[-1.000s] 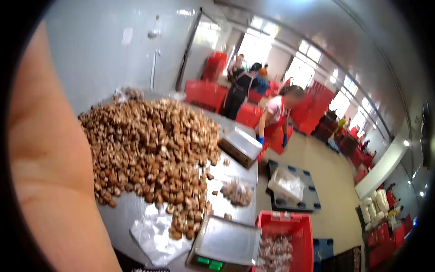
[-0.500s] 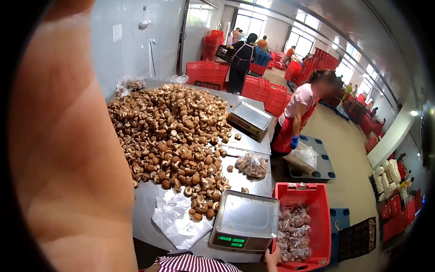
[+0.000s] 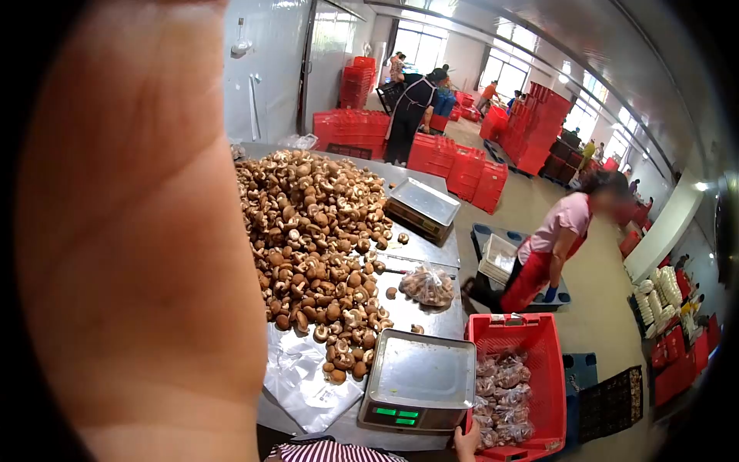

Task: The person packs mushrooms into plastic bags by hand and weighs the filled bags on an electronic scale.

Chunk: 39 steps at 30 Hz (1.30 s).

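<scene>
My left hand [image 3: 146,231] is very close to the camera and fills the left side, palm and wrist showing, its fingers outside the view. At the bottom, my right hand [image 3: 466,444] grips the near left rim of a red crate [image 3: 556,369] holding several bagged packs of mushrooms [image 3: 509,376]. Beside that hand is a scale [image 3: 422,368] with a lit green display and a bare tray. White plastic bags [image 3: 312,385] lie left of the scale. Behind them spreads a large heap of brown mushrooms [image 3: 315,223], and a filled clear bag [image 3: 427,286] sits to its right.
A second scale [image 3: 423,202] stands farther back on the metal table [image 3: 404,309]. A person in a red apron [image 3: 531,273] bends beside a pallet [image 3: 566,297] with white trays. Another person [image 3: 409,115] stands by red crates [image 3: 350,132]. A black crate [image 3: 610,404] lies at right.
My left hand covers more of the view toward the right. The person in the red apron has moved right and bent lower. The person in back has leaned over. My right hand remains at the crate.
</scene>
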{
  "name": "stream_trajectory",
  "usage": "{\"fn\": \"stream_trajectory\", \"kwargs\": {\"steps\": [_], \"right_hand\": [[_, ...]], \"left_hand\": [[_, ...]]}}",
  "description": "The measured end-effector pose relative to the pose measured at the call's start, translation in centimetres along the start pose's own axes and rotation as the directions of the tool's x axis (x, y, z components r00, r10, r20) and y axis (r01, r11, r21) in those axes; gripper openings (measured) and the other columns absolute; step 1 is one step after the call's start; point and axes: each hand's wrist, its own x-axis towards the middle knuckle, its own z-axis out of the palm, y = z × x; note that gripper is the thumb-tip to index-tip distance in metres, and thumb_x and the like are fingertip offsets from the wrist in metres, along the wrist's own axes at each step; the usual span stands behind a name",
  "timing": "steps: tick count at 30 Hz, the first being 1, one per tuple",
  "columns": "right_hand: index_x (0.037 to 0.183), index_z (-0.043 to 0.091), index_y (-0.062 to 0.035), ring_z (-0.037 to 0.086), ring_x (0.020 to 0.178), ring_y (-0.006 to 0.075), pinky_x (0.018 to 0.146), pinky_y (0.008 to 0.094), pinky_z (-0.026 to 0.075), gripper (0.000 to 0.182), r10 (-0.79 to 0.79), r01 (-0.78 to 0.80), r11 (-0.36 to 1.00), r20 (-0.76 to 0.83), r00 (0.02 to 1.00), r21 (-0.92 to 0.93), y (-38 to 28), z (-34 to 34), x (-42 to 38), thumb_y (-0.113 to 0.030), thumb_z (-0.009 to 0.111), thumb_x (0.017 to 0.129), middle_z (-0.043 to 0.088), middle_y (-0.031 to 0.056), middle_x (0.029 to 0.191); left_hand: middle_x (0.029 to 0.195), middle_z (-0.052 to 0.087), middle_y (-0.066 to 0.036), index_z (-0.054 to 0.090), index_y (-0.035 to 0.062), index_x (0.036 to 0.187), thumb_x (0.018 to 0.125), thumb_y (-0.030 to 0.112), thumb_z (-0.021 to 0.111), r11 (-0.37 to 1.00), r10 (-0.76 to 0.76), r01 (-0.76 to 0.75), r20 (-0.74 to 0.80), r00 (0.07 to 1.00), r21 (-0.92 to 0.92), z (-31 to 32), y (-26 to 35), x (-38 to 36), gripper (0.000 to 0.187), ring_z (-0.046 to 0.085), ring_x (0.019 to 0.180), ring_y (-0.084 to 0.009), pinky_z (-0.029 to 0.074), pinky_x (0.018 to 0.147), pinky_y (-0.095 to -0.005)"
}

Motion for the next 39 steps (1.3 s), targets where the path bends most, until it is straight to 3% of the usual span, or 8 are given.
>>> {"fn": "stream_trajectory", "kwargs": {"steps": [4, 7, 9, 17, 18, 27, 33, 39], "right_hand": [[0.133, 0.059, -0.0077, 0.062, 0.111, 0.0394, 0.096, 0.0478, 0.049, 0.057, 0.011, -0.012, 0.999, 0.046, 0.999, 0.039, -1.0, -1.2, 0.3, -0.028, 0.072, 0.081, 0.065, 0.0239, 0.118], [0.126, 0.056, 0.0005, 0.058, 0.109, 0.0436, 0.095, 0.0507, 0.046, 0.059, -0.117, 0.116, 0.993, 0.053, 0.992, 0.024, 0.6, -0.2, 1.4, -0.023, 0.070, 0.074, 0.061, 0.0255, 0.116], [0.127, 0.057, -0.0013, 0.059, 0.109, 0.0424, 0.096, 0.0499, 0.046, 0.060, 0.030, -0.031, 0.998, -0.030, 0.999, -0.048, 0.5, 0.2, 0.2, -0.025, 0.071, 0.074, 0.063, 0.0236, 0.117], [0.129, 0.055, 0.0008, 0.057, 0.114, 0.0407, 0.100, 0.0464, 0.045, 0.060, 0.036, -0.037, 0.998, 0.025, 0.999, 0.042, -0.6, -0.4, 0.4, -0.021, 0.070, 0.075, 0.060, 0.0239, 0.121], [0.129, 0.054, 0.0008, 0.057, 0.114, 0.0410, 0.100, 0.0465, 0.045, 0.060, 0.108, -0.110, 0.993, 0.069, 0.992, 0.033, -1.0, -0.7, 0.4, -0.020, 0.070, 0.074, 0.060, 0.0235, 0.120], [0.123, 0.057, 0.0006, 0.059, 0.107, 0.0443, 0.092, 0.0496, 0.048, 0.056, 0.027, -0.026, 1.000, 0.027, 0.999, -0.017, 0.2, -0.3, 0.4, -0.022, 0.069, 0.073, 0.062, 0.0248, 0.112], [0.126, 0.055, 0.0002, 0.058, 0.109, 0.0436, 0.095, 0.0481, 0.046, 0.058, 0.081, -0.080, 0.997, 0.048, 0.996, -0.012, -0.4, -0.5, 0.3, -0.023, 0.070, 0.075, 0.060, 0.0242, 0.116], [0.128, 0.054, 0.0003, 0.058, 0.110, 0.0434, 0.095, 0.0483, 0.046, 0.058, 0.020, -0.020, 1.000, 0.017, 1.000, -0.002, -1.0, -0.8, 0.2, -0.023, 0.069, 0.077, 0.059, 0.0223, 0.118]], "left_hand": [[0.148, 0.029, -0.015, 0.028, 0.0141, 0.149, 0.077, 0.064, 0.051, 1.000, 0.004, -0.004, -0.012, 1.000, 0.001, 0.3, 0.0, 0.0, 0.090, 0.037, 0.132, -0.0402, 0.041, 0.102, -0.0593], [0.149, 0.027, -0.015, 0.027, 0.0146, 0.149, 0.077, 0.065, 0.050, 1.000, 0.008, -0.007, -0.022, 1.000, 0.011, 0.4, 0.2, -0.5, 0.091, 0.036, 0.133, -0.0405, 0.041, 0.102, -0.0599], [0.150, 0.027, -0.015, 0.026, 0.0150, 0.150, 0.077, 0.067, 0.050, 1.000, -0.007, 0.007, -0.013, 1.000, -0.007, 0.3, 0.3, -0.6, 0.092, 0.036, 0.133, -0.0408, 0.041, 0.103, -0.0603], [0.153, 0.024, -0.015, 0.024, 0.0164, 0.152, 0.076, 0.071, 0.048, 1.000, -0.015, 0.015, -0.006, 1.000, 0.012, -0.4, -0.1, -0.8, 0.097, 0.034, 0.135, -0.0418, 0.040, 0.104, -0.0619], [0.153, 0.023, -0.015, 0.024, 0.0166, 0.152, 0.076, 0.072, 0.048, 1.000, -0.013, 0.013, -0.001, 1.000, 0.014, -0.2, -0.1, -0.8, 0.097, 0.033, 0.136, -0.0419, 0.039, 0.104, -0.0621], [0.156, 0.020, -0.014, 0.021, 0.0182, 0.154, 0.075, 0.077, 0.047, 1.000, -0.003, 0.003, -0.017, 1.000, 0.009, -0.6, -0.2, -1.1, 0.102, 0.031, 0.138, -0.0431, 0.038, 0.105, -0.0640], [0.158, 0.017, -0.014, 0.019, 0.0193, 0.155, 0.074, 0.081, 0.046, 1.000, -0.003, 0.003, -0.001, 1.000, 0.000, -0.9, -0.3, -1.2, 0.105, 0.029, 0.140, -0.0438, 0.037, 0.106, -0.0652], [0.160, 0.015, -0.013, 0.018, 0.0204, 0.156, 0.073, 0.084, 0.045, 1.000, 0.003, -0.003, 0.024, 1.000, -0.010, -1.0, -0.2, -1.0, 0.108, 0.027, 0.141, -0.0446, 0.036, 0.107, -0.0664]]}}
